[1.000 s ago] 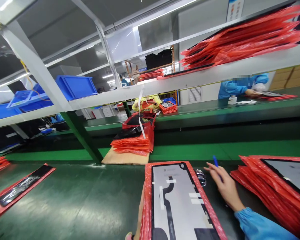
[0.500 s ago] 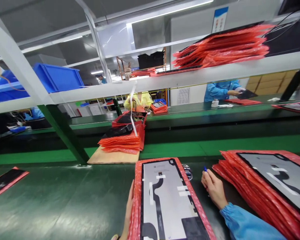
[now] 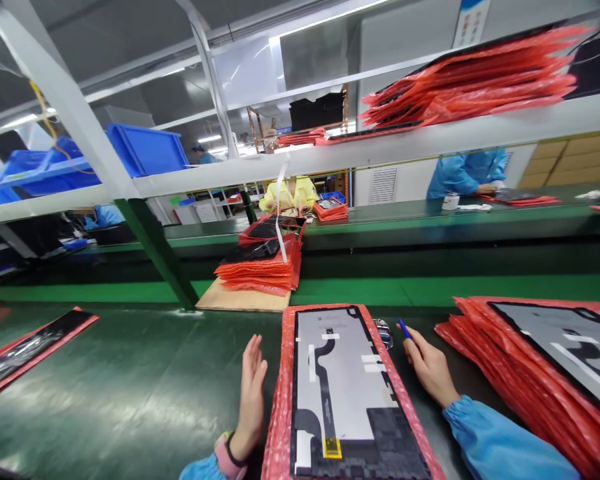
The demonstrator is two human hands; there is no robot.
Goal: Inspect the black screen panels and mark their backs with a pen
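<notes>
My open left hand [image 3: 250,393] is beside the panel [image 3: 353,387], which lies on red wrap [image 3: 276,420]; my right hand [image 3: 430,370] pinches a pen [image 3: 405,329]. The panel looks stiff, fragile, best held by its edges.

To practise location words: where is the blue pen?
In the head view, right of centre, the blue pen is in the right hand, between the grey panel and the red stack.

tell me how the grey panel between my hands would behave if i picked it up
The grey panel is probably stiff, as its edges run straight. It looks broad and thin, so it may crack if bent. The red wrapping under it looks crinkled and soft, so it would likely flex.
</notes>
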